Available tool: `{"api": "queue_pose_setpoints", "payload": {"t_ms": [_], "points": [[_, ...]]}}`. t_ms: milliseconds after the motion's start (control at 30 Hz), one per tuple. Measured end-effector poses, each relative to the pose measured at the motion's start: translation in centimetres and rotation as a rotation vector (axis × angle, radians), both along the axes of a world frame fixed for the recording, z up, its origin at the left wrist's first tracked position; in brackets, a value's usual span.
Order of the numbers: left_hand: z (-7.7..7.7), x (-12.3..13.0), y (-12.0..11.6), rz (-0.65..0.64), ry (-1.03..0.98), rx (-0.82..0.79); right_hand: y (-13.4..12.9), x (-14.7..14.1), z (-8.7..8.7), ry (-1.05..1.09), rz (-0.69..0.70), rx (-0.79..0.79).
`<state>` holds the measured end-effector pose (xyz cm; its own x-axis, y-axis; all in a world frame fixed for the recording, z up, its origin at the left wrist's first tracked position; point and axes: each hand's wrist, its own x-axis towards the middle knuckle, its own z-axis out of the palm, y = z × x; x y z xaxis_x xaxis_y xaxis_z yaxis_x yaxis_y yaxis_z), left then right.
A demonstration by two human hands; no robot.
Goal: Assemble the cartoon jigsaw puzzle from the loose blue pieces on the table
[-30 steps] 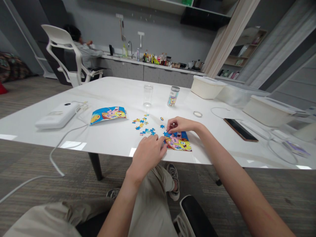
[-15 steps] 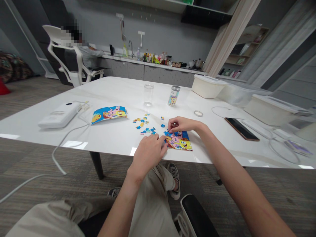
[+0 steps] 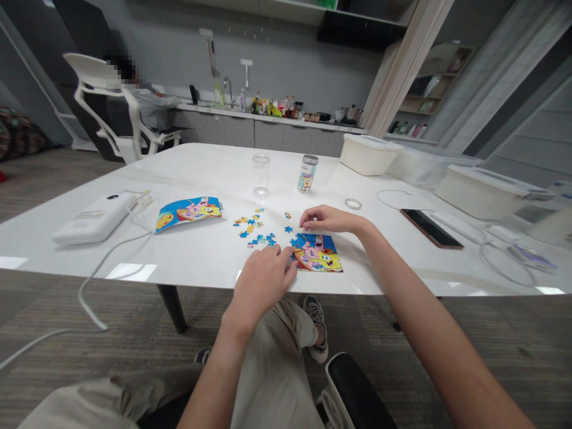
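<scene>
You have a flat, partly joined blue, pink and yellow cartoon jigsaw (image 3: 319,253) before you on the glossy white bench (image 3: 201,262).
Your left hand (image 3: 264,271) lies palm-down at the jigsaw's left edge, fingers loosely spread, gripping nothing visible; your right hand (image 3: 328,218) is half curled just beyond its far edge, any pinched piece hidden. Steady that left edge lightly, try tabs squarely without forcing, and check against the curved, printed blue picture sheet (image 3: 192,211) well left of it.
</scene>
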<state>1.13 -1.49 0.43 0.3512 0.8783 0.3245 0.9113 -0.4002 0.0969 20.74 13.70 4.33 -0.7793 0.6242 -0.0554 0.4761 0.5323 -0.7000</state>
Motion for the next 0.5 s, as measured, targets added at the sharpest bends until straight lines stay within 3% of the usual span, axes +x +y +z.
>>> {"api": "queue_pose_setpoints", "payload": {"t_ms": [233,333,500], "points": [[0.1,0.0,0.3,0.023,-0.027,-0.038,0.0,0.5,0.4,-0.083,-0.039,0.043],[0.5,0.3,1.0,0.034,-0.057,-0.099,0.1,0.2,0.1,-0.081,-0.077,0.133],[0.4,0.9,2.1,-0.056,-0.053,-0.084,0.0,-0.2,0.0,-0.129,-0.139,0.279]]}}
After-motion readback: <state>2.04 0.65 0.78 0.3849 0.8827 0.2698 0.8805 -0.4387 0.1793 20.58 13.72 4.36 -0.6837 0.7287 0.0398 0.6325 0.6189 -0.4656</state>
